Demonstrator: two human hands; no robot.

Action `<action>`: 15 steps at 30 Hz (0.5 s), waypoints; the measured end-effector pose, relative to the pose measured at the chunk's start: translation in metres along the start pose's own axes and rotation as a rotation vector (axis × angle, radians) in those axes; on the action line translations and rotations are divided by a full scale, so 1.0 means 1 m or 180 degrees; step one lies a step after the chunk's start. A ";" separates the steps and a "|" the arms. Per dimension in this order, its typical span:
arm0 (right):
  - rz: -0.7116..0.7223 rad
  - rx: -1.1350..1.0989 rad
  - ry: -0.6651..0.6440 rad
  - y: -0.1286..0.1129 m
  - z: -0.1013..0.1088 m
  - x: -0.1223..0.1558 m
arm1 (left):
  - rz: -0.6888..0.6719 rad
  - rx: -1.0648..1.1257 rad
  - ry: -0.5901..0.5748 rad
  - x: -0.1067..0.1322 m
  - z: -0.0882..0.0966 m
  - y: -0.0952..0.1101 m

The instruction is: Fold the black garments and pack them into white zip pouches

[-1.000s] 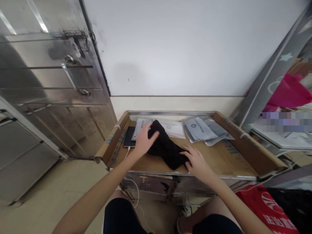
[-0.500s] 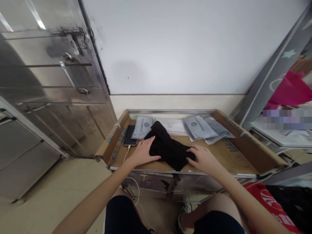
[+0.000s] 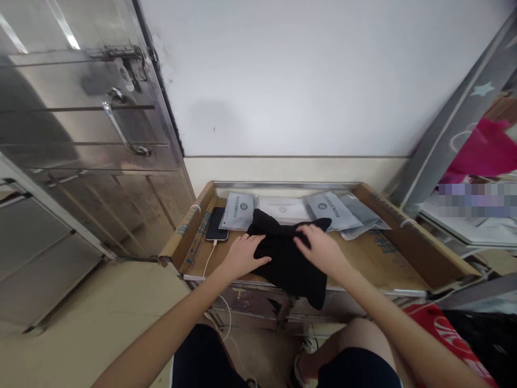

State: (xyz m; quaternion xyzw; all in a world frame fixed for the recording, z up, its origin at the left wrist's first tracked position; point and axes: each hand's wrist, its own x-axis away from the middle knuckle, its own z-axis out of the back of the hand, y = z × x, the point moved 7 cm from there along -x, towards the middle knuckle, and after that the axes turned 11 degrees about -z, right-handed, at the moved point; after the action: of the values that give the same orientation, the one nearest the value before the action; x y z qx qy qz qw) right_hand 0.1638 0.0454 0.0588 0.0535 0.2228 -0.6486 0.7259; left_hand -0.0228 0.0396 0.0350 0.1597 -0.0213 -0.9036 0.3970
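A black garment [image 3: 286,258] lies on a cardboard-lined metal tray table [image 3: 383,258], with its near corner hanging over the front edge. My left hand [image 3: 244,254] rests flat on the garment's left edge, fingers spread. My right hand [image 3: 317,248] lies on top of the cloth near its far right corner, fingers curled a little on the fabric. Several grey plastic packaging bags [image 3: 329,209] lie along the back of the tray.
A phone [image 3: 216,224] with a white cable [image 3: 210,258] lies at the tray's back left. A steel door with a handle [image 3: 121,126] stands at the left. A red bag [image 3: 440,328] and pink cloth [image 3: 480,151] are at the right. My knees are below the table.
My right hand moved from the garment's near right end up to its far side, folding the cloth. The garment now hangs over the front edge. My left hand has barely shifted.
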 end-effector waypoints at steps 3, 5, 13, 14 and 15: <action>0.0145 0.0244 -0.0397 -0.007 -0.032 0.019 | -0.0247 0.0158 -0.0028 -0.010 -0.007 0.003; -0.0029 0.0339 -0.0402 0.001 -0.039 0.010 | -0.0204 0.0324 -0.0018 -0.018 -0.011 0.002; -0.0573 0.0127 -0.0154 0.020 -0.032 -0.032 | 0.0689 0.1622 0.1785 -0.043 0.028 -0.047; -0.0474 0.0027 -0.0150 0.014 -0.031 -0.022 | 0.0610 0.1616 0.1854 -0.040 0.031 -0.045; -0.0371 -0.0123 -0.0152 0.008 -0.030 -0.009 | 0.0481 0.1564 0.1846 -0.033 0.033 -0.038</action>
State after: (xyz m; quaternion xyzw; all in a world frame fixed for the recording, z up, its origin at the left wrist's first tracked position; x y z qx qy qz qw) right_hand 0.1635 0.0655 0.0340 0.0110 0.2207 -0.6864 0.6929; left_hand -0.0386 0.0867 0.0689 0.4970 -0.1358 -0.7570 0.4019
